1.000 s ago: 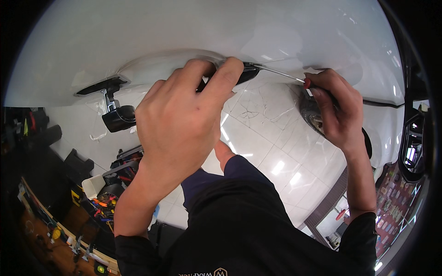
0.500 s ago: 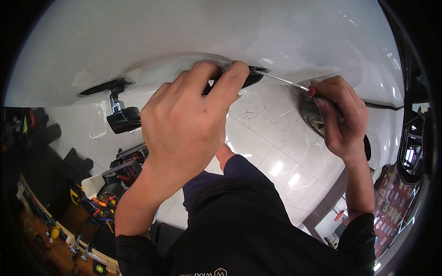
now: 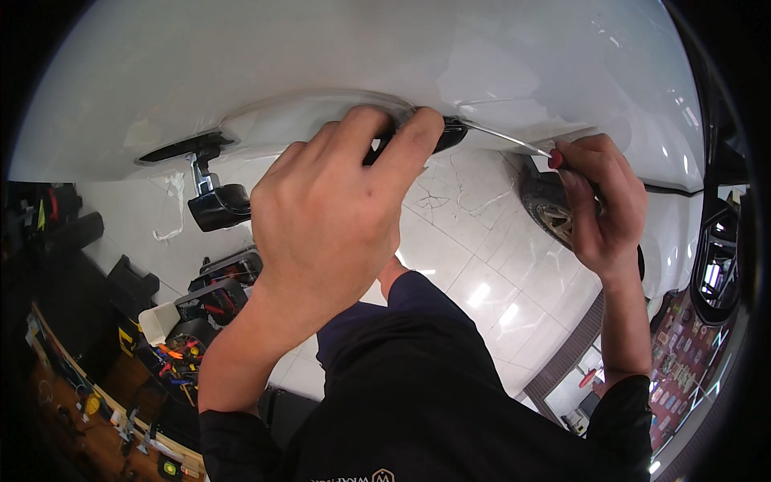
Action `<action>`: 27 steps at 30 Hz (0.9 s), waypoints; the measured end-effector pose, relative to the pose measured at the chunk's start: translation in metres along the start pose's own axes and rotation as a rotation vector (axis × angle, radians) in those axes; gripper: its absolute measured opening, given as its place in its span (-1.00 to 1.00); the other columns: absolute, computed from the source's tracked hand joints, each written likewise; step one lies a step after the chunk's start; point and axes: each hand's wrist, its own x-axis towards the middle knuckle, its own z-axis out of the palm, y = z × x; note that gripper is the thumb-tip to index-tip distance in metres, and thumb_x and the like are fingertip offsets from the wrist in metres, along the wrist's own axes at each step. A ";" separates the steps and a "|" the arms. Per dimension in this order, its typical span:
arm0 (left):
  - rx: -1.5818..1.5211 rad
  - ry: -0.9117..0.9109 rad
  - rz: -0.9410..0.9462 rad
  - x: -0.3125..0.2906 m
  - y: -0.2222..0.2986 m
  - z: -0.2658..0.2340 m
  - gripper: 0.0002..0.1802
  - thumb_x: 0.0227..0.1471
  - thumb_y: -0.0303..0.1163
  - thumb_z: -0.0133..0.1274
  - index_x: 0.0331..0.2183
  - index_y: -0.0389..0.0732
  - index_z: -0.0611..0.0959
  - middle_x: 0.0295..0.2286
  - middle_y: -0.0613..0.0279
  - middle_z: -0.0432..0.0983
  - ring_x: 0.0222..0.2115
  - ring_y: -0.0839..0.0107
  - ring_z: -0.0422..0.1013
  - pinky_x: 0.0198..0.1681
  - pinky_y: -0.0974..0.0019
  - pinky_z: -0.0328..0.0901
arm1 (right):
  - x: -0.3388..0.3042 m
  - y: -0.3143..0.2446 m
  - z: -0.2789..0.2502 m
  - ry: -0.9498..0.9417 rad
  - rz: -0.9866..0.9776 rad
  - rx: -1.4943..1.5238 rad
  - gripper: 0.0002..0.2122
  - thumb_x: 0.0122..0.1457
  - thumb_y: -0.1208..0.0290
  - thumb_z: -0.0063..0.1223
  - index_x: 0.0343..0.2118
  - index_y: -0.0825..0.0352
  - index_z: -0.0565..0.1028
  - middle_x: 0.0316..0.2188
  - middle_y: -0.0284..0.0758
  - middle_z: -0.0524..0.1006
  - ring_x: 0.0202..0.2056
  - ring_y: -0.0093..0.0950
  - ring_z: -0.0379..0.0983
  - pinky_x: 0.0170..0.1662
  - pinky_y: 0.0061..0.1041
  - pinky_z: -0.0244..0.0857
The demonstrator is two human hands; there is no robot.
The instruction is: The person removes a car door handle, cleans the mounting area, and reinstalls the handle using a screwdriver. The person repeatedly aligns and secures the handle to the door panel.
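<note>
A white car door panel (image 3: 305, 48) spans the top of the view. Its black door handle (image 3: 218, 207) hangs away from the panel at the left end, with a metal-and-black arm reaching up into a dark opening (image 3: 178, 149). My left hand (image 3: 325, 205) is closed around the handle's middle, hiding much of it. At the handle's right end, the thin metal shaft of a screwdriver (image 3: 507, 138) meets the black part at the panel. My right hand (image 3: 604, 197) pinches the screwdriver by its grip, where a red collar shows; the rest of the grip is mostly hidden.
Below the panel lies a pale tiled floor (image 3: 458, 241). A car wheel (image 3: 554, 213) and a black side mirror (image 3: 715, 273) are at the right. On the lower left stands an open bin of hand tools (image 3: 181, 357) near a wooden workbench (image 3: 96, 438).
The handle's right end and both my hands have shifted slightly to the right. The screwdriver has moved with my right hand, its tip still at the handle's end.
</note>
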 end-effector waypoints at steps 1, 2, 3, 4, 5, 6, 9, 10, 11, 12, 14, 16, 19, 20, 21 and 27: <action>-0.006 0.008 0.002 0.000 0.000 0.000 -0.57 -0.12 -0.42 0.38 -0.12 0.00 0.71 -0.35 0.29 0.57 -0.47 0.23 0.51 -0.41 0.23 0.37 | 0.001 -0.001 -0.001 -0.011 0.007 -0.012 -0.79 0.08 0.77 0.14 -0.20 0.50 0.58 -0.41 -0.19 0.54 -0.49 -0.40 0.49 -0.45 -0.52 0.33; -0.006 0.003 0.000 0.000 0.000 0.000 -0.57 -0.12 -0.42 0.38 -0.12 0.00 0.71 -0.35 0.29 0.57 -0.47 0.23 0.51 -0.41 0.23 0.37 | 0.000 0.000 -0.002 -0.016 -0.001 -0.013 -0.79 0.08 0.77 0.14 -0.20 0.49 0.58 -0.40 -0.19 0.54 -0.49 -0.40 0.49 -0.45 -0.52 0.33; -0.006 -0.001 -0.001 0.001 0.000 0.000 -0.57 -0.12 -0.42 0.38 -0.12 0.01 0.71 -0.35 0.29 0.57 -0.48 0.23 0.51 -0.41 0.23 0.37 | -0.001 0.001 -0.002 -0.022 -0.010 -0.013 -0.79 0.08 0.77 0.13 -0.19 0.49 0.58 -0.40 -0.19 0.55 -0.49 -0.40 0.50 -0.44 -0.53 0.33; -0.006 -0.006 -0.003 0.001 0.000 0.000 -0.57 -0.11 -0.42 0.38 -0.12 0.01 0.71 -0.35 0.29 0.57 -0.48 0.23 0.50 -0.41 0.23 0.37 | -0.001 0.002 -0.003 -0.027 -0.019 -0.014 -0.79 0.08 0.77 0.13 -0.19 0.49 0.58 -0.40 -0.19 0.55 -0.49 -0.40 0.50 -0.44 -0.53 0.34; 0.003 -0.008 -0.005 0.001 0.001 0.000 -0.57 -0.12 -0.41 0.38 -0.11 0.01 0.71 -0.35 0.29 0.57 -0.48 0.23 0.50 -0.41 0.23 0.37 | 0.000 0.002 -0.002 -0.024 -0.016 -0.011 -0.78 0.07 0.78 0.13 -0.19 0.49 0.58 -0.39 -0.19 0.55 -0.48 -0.39 0.51 -0.44 -0.53 0.35; 0.011 -0.011 -0.007 0.001 0.001 0.000 -0.56 -0.12 -0.41 0.38 -0.11 0.01 0.71 -0.35 0.30 0.57 -0.48 0.23 0.50 -0.41 0.23 0.37 | 0.001 0.002 -0.002 -0.021 -0.014 -0.009 -0.78 0.07 0.78 0.14 -0.19 0.48 0.58 -0.39 -0.19 0.55 -0.47 -0.39 0.52 -0.44 -0.52 0.35; 0.022 0.002 0.003 0.000 0.000 0.002 -0.55 -0.12 -0.41 0.38 -0.10 0.02 0.70 -0.35 0.30 0.57 -0.48 0.23 0.50 -0.42 0.24 0.37 | 0.002 0.005 0.000 -0.019 -0.023 -0.011 -0.75 0.04 0.79 0.15 -0.19 0.47 0.59 -0.38 -0.19 0.56 -0.47 -0.37 0.54 -0.44 -0.52 0.37; 0.023 0.010 0.009 0.000 0.000 0.002 -0.55 -0.12 -0.41 0.38 -0.10 0.02 0.70 -0.35 0.30 0.57 -0.48 0.23 0.50 -0.42 0.24 0.37 | 0.001 0.006 0.001 -0.019 -0.029 -0.014 -0.74 0.04 0.79 0.15 -0.18 0.47 0.60 -0.37 -0.18 0.56 -0.47 -0.37 0.54 -0.44 -0.51 0.38; 0.021 0.012 0.008 0.000 0.000 0.003 -0.55 -0.12 -0.41 0.38 -0.10 0.02 0.70 -0.35 0.30 0.57 -0.48 0.24 0.50 -0.42 0.24 0.37 | 0.000 0.007 0.002 -0.014 -0.032 -0.039 -0.73 0.02 0.79 0.16 -0.18 0.47 0.60 -0.37 -0.19 0.56 -0.47 -0.36 0.55 -0.44 -0.51 0.39; 0.018 0.014 0.008 0.000 0.000 0.003 -0.54 -0.12 -0.41 0.38 -0.10 0.02 0.70 -0.35 0.30 0.57 -0.48 0.24 0.50 -0.42 0.25 0.37 | -0.002 0.008 0.002 -0.009 -0.035 -0.063 -0.72 0.01 0.80 0.16 -0.18 0.46 0.60 -0.37 -0.19 0.57 -0.46 -0.35 0.55 -0.44 -0.50 0.40; 0.017 0.014 0.008 0.000 -0.001 0.003 -0.54 -0.13 -0.40 0.38 -0.10 0.02 0.70 -0.35 0.30 0.57 -0.48 0.24 0.50 -0.41 0.25 0.37 | -0.005 0.010 0.005 0.014 -0.041 -0.090 -0.70 -0.02 0.81 0.17 -0.17 0.46 0.61 -0.36 -0.19 0.57 -0.46 -0.35 0.57 -0.45 -0.50 0.41; 0.021 0.009 0.009 -0.001 -0.001 0.003 -0.54 -0.13 -0.39 0.38 -0.10 0.02 0.70 -0.35 0.31 0.57 -0.48 0.24 0.50 -0.41 0.26 0.37 | -0.009 0.014 0.011 0.049 -0.047 -0.095 -0.68 -0.04 0.81 0.18 -0.17 0.45 0.61 -0.36 -0.20 0.57 -0.46 -0.35 0.58 -0.45 -0.51 0.42; 0.028 0.022 0.014 0.000 -0.001 0.004 -0.54 -0.13 -0.38 0.39 -0.10 0.02 0.71 -0.35 0.31 0.58 -0.48 0.24 0.50 -0.41 0.26 0.38 | -0.013 0.024 0.019 0.094 -0.109 -0.136 -0.65 -0.08 0.82 0.21 -0.16 0.45 0.61 -0.37 -0.21 0.58 -0.46 -0.36 0.59 -0.45 -0.51 0.44; 0.030 0.017 0.017 0.001 -0.001 0.003 -0.54 -0.13 -0.38 0.39 -0.10 0.02 0.71 -0.34 0.30 0.58 -0.48 0.23 0.51 -0.41 0.26 0.38 | -0.014 0.029 0.023 0.120 -0.142 -0.140 -0.64 -0.09 0.83 0.21 -0.16 0.45 0.61 -0.37 -0.21 0.58 -0.46 -0.37 0.59 -0.45 -0.51 0.44; 0.031 0.011 0.019 0.001 -0.001 0.003 -0.54 -0.13 -0.38 0.39 -0.10 0.02 0.71 -0.34 0.30 0.58 -0.48 0.23 0.51 -0.41 0.26 0.38 | -0.014 0.034 0.028 0.145 -0.175 -0.144 -0.64 -0.10 0.83 0.21 -0.16 0.45 0.61 -0.38 -0.21 0.58 -0.46 -0.37 0.59 -0.45 -0.51 0.44; 0.021 -0.010 0.007 0.003 -0.003 0.000 -0.55 -0.14 -0.39 0.39 -0.11 0.00 0.71 -0.34 0.30 0.59 -0.47 0.22 0.51 -0.40 0.23 0.38 | -0.010 0.039 0.031 0.179 -0.241 -0.184 -0.61 -0.13 0.83 0.23 -0.16 0.45 0.60 -0.39 -0.22 0.58 -0.45 -0.37 0.59 -0.47 -0.51 0.44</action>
